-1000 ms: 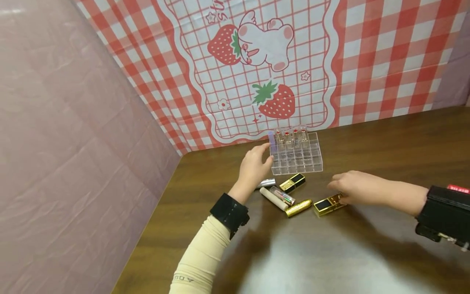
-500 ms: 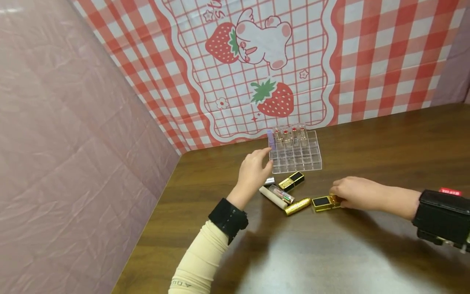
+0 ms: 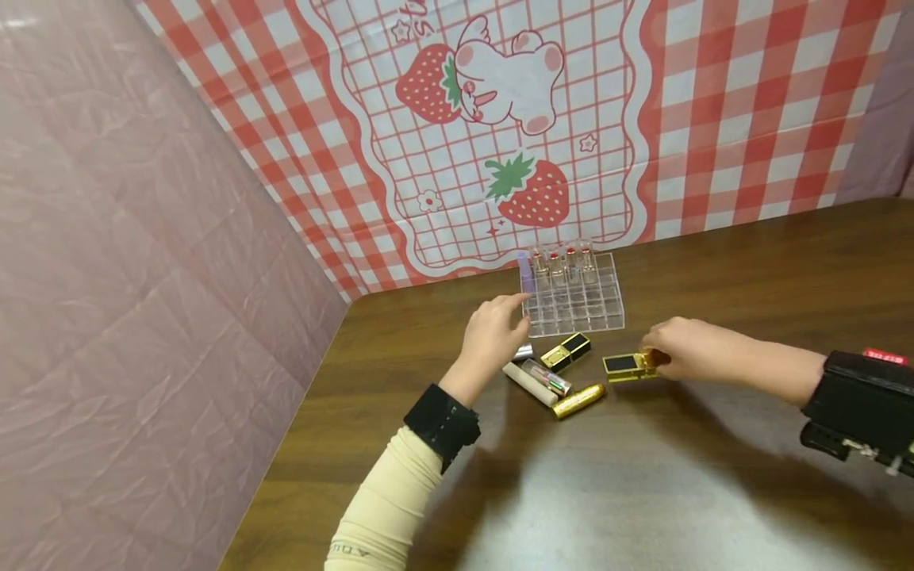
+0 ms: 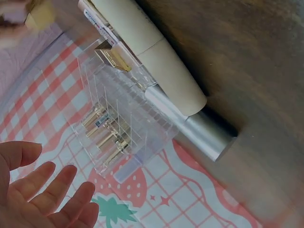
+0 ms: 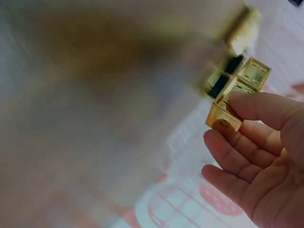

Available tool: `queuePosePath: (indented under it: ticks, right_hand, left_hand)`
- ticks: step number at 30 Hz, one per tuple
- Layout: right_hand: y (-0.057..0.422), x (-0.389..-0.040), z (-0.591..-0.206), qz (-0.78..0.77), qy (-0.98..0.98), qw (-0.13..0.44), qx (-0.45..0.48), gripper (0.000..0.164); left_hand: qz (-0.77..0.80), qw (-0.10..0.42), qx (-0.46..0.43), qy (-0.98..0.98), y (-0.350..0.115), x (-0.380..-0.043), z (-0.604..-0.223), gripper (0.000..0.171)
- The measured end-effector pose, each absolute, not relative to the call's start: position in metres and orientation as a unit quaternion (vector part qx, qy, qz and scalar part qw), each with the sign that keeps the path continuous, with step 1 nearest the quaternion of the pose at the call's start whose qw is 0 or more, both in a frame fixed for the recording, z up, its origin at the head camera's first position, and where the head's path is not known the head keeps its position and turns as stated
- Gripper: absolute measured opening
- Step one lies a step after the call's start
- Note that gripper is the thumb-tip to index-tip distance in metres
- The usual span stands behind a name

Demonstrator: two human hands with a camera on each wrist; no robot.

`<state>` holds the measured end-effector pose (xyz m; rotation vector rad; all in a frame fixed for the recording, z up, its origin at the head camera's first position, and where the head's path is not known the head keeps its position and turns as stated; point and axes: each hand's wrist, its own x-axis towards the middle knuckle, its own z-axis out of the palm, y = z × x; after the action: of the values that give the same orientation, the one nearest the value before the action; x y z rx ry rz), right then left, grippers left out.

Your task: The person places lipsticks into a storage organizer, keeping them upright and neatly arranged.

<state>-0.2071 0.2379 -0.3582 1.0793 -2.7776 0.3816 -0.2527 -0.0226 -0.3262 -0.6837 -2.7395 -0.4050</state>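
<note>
My right hand (image 3: 689, 349) pinches a square gold-and-black lipstick (image 3: 623, 366) by one end, between thumb and fingers. In the right wrist view the lipstick (image 5: 254, 73) shows its gold faces and a round label on its end. My left hand (image 3: 493, 333) holds nothing; its fingers are spread and relaxed beside the left edge of a clear lipstick organizer (image 3: 577, 323). Several lipsticks (image 3: 555, 268) with red tips stand in the organizer's back row, along with a lilac tube (image 3: 526, 271) at the left corner.
In front of the organizer lie another gold-and-black lipstick (image 3: 566, 351), a silver tube (image 3: 524, 352), a cream tube (image 3: 530, 384), a clear tube (image 3: 548, 378) and a shiny gold tube (image 3: 579, 402). A checked strawberry cloth (image 3: 743, 119) hangs behind the wooden table (image 3: 750, 277).
My right hand has taken the gold-and-black lipstick and moved it forward, away from the shiny gold tube. My left hand has stayed nearly still beside the organizer.
</note>
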Motion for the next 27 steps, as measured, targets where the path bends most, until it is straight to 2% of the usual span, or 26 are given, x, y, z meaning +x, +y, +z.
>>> queuePosePath:
  ticks: [11, 18, 27]
  right_hand:
    - [0.239, -0.234, -0.286, 0.114, -0.928, 0.131, 0.329, 0.013]
    - [0.232, -0.240, -0.258, 0.121, -0.943, 0.128, 0.281, 0.014]
    - [0.221, -0.250, -0.252, 0.123, -0.946, 0.092, 0.287, 0.017]
  left_hand:
    - [-0.103, 0.120, -0.267, -0.951, -0.011, -0.257, -0.315, 0.038]
    - [-0.093, 0.091, -0.254, -0.959, -0.010, -0.264, -0.309, 0.039]
    - [-0.144, 0.052, -0.291, -0.944, 0.003, -0.269, -0.285, 0.046]
